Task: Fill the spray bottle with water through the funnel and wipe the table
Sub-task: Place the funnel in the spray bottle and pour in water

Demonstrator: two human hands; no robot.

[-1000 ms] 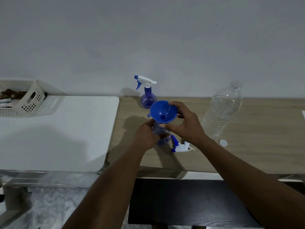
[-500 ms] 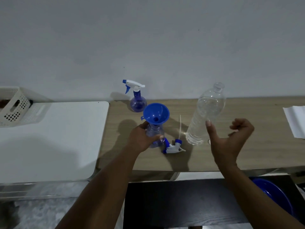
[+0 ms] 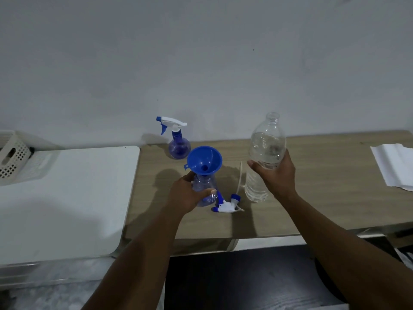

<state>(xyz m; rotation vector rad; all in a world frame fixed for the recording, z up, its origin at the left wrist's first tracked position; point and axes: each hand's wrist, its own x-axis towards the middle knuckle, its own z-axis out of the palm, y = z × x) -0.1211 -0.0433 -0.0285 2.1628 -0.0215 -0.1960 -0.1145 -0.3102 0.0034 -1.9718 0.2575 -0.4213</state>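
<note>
A blue funnel [image 3: 204, 160] sits in the neck of an open clear-blue spray bottle [image 3: 205, 186] on the wooden table [image 3: 324, 198]. My left hand [image 3: 186, 194] grips that bottle's body. Its white and blue trigger head [image 3: 226, 204] lies on the table just to the right, its tube pointing away. My right hand [image 3: 276, 175] is wrapped around the middle of a tall clear water bottle [image 3: 266, 151], uncapped and upright, right of the funnel. Whether its base touches the table I cannot tell.
A second spray bottle [image 3: 177, 139] with its head on stands by the wall behind the funnel. A white board [image 3: 67, 193] lies to the left with a perforated basket [image 3: 12, 157] at its far corner. White paper [image 3: 395, 166] lies at the right edge.
My right hand left the funnel, swung right, and closed around the water bottle. My left hand stayed on the spray bottle. The view shifted right.
</note>
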